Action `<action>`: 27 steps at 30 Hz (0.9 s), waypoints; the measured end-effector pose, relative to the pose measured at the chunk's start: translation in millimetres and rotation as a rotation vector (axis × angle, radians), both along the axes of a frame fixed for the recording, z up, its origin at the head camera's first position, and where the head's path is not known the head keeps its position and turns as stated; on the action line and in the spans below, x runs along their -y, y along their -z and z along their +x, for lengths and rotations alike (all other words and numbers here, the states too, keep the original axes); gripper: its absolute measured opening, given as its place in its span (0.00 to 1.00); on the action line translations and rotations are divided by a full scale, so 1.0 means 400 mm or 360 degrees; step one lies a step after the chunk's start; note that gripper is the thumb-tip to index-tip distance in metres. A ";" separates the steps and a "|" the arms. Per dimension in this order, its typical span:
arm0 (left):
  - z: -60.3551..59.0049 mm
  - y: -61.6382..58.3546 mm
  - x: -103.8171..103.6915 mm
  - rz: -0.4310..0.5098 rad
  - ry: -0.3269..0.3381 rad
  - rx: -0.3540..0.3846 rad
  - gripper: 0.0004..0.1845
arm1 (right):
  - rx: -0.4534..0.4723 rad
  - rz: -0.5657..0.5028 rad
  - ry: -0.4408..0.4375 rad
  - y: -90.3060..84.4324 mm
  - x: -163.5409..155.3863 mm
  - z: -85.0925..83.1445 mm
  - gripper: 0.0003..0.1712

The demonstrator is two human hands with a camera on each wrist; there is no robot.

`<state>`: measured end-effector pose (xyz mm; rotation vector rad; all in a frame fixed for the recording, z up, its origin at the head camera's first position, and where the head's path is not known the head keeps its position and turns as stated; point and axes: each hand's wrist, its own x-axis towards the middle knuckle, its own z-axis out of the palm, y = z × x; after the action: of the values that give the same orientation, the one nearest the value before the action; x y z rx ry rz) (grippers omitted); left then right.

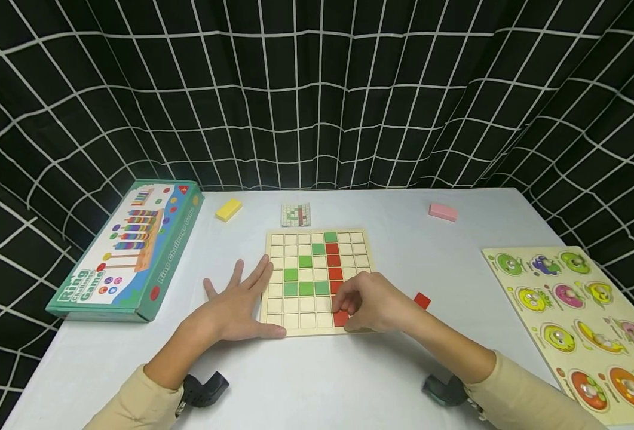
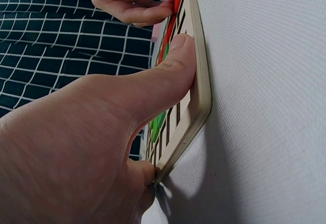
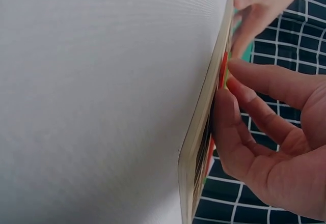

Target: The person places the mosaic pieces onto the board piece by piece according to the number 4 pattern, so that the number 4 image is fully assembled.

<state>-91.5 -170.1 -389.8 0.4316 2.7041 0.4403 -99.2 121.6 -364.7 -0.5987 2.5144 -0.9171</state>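
Observation:
A wooden grid board (image 1: 292, 322) lies on the table, carrying a diagonal and a short row of green tiles (image 1: 305, 261) and a column of red tiles (image 1: 334, 260). My left hand (image 1: 236, 307) rests spread over the board's left edge, its thumb (image 2: 178, 63) on the near left corner. At the near end of the red column, the thumb and fingers of my right hand (image 1: 373, 301) pinch a red tile (image 1: 340, 318) low on the board. Those curled fingers hide part of the column. Beyond my right wrist lies a loose red tile (image 1: 422, 300).
A small pattern card (image 1: 296, 215) lies just behind the board. Farther back are a yellow block (image 1: 228, 209) and a pink block (image 1: 443, 212). A Ring Challenge Game box (image 1: 128, 251) stands at left, a fruit puzzle board (image 1: 550, 307) at right. Black gridded cloth (image 1: 317, 101) hangs behind.

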 end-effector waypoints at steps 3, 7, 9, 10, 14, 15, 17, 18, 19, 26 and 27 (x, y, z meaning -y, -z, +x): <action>0.000 0.000 0.000 0.0001 -0.0004 0.0002 0.71 | -0.0006 0.0002 0.0000 -0.001 -0.006 -0.001 0.18; 0.000 0.000 0.000 0.0001 -0.0002 0.0003 0.71 | -0.0012 -0.0049 0.0014 -0.005 -0.020 -0.006 0.16; 0.000 0.000 0.001 0.0001 -0.0001 0.0004 0.71 | -0.0013 -0.0077 0.0034 -0.009 -0.030 -0.010 0.15; 0.000 0.000 0.001 0.0000 0.0000 0.0005 0.71 | -0.0016 -0.0083 0.0045 -0.011 -0.035 -0.012 0.14; 0.000 -0.002 -0.001 -0.0001 0.0005 0.0008 0.71 | -0.0036 -0.0047 0.0121 -0.018 -0.064 -0.017 0.14; 0.000 -0.002 -0.001 -0.0003 0.0007 0.0007 0.71 | -0.0046 -0.0037 0.0140 -0.019 -0.074 -0.018 0.14; 0.001 -0.003 -0.002 -0.0003 0.0010 0.0007 0.70 | -0.0047 -0.0022 0.0185 -0.021 -0.094 -0.019 0.13; 0.001 -0.003 -0.002 -0.0004 0.0011 0.0006 0.70 | -0.0049 -0.0014 0.0207 -0.021 -0.105 -0.020 0.14; 0.001 -0.003 -0.002 -0.0005 0.0011 0.0006 0.70 | -0.0052 -0.0005 0.0228 -0.022 -0.116 -0.020 0.14; 0.002 -0.005 -0.001 -0.0002 0.0004 0.0010 0.70 | -0.0063 0.0036 0.0382 -0.029 -0.184 -0.020 0.16; 0.002 -0.005 0.000 -0.0003 0.0004 0.0010 0.70 | -0.0054 0.0031 0.0408 -0.029 -0.192 -0.020 0.16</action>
<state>-90.6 -169.9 -387.7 0.4324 2.6973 0.4374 -107.1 198.3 -353.2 -0.2914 2.6699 -0.9757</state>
